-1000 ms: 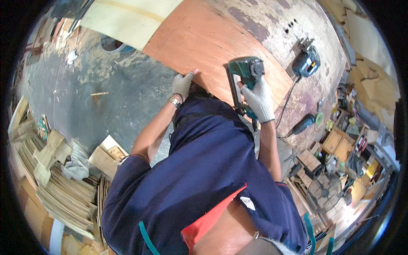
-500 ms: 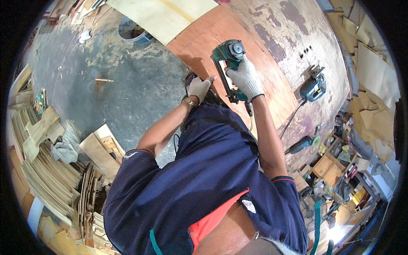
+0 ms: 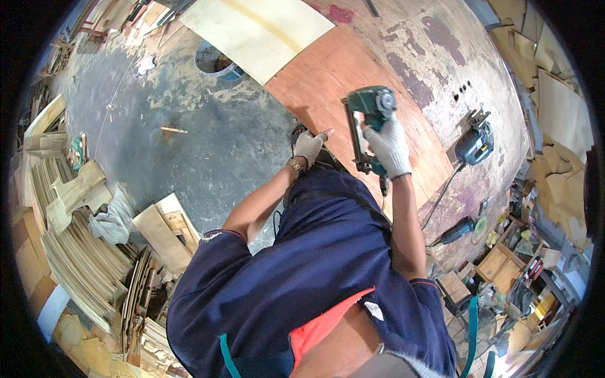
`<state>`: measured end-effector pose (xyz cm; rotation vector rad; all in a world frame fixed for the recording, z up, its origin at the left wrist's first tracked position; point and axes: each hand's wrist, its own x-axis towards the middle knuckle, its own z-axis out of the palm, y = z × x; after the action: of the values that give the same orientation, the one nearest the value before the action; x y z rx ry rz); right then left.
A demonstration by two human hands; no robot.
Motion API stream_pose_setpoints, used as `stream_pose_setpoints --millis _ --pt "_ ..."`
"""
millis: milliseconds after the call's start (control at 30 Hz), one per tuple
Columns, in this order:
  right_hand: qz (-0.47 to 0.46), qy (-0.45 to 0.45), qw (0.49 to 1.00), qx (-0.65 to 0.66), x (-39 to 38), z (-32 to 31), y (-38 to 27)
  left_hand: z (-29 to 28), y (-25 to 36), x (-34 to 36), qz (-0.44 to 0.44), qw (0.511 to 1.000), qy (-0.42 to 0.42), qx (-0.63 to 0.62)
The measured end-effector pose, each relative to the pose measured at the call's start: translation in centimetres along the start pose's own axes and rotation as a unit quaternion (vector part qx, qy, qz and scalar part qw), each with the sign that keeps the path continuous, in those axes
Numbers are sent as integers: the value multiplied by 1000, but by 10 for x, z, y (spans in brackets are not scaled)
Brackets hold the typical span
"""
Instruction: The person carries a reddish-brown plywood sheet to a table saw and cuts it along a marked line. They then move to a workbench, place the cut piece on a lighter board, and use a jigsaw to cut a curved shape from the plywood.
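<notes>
My right hand (image 3: 387, 146), in a white knit glove, is closed on a green and black nail gun (image 3: 372, 107) with a hose at its lower end, held over a reddish plywood sheet (image 3: 409, 151). My left hand (image 3: 310, 147), gloved with bare fingertips and a wristwatch, grips the plywood's left edge, thumb on top and other fingers partly hidden. A pale sheet with a yellowish stripe (image 3: 252, 31) adjoins the plywood's far end. A blue power tool (image 3: 472, 145) with a cord lies right of the plywood on the scuffed work surface (image 3: 428, 44).
A grinder-like tool (image 3: 457, 232) lies at lower right. A bucket (image 3: 214, 60) stands on the grey floor (image 3: 157, 164) at upper left. Stacked wood strips (image 3: 85, 264) and leaning boards (image 3: 157, 239) are at left. A cluttered wooden box (image 3: 504, 261) and scrap sheets (image 3: 554, 183) are at right.
The nail gun went left toward my left hand half a second ago, then back slightly right. My left hand shifted a little along the plywood edge. The whole view has moved as well.
</notes>
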<state>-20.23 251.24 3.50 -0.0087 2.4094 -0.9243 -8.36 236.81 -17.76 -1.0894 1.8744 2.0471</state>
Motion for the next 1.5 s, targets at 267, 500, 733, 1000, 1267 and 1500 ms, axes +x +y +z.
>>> stream_pose_setpoints --millis 267,500,733,1000,1267,1500 --pt "30 209 961 177 -67 -73 124 -1 24 -13 -18 1000 -9 -19" --pt "133 396 908 -35 -82 -143 345 1 33 -13 -106 994 15 21" --pt "235 455 835 -203 -76 -124 418 12 39 -27 -113 990 68 60" --pt "314 411 843 -149 -32 -132 397 24 26 -54 164 866 382 277" --pt "320 418 837 -153 -37 -138 377 21 89 -1 317 887 221 251" --pt "227 438 856 -154 -107 -33 304 71 206 168 377 839 79 386"
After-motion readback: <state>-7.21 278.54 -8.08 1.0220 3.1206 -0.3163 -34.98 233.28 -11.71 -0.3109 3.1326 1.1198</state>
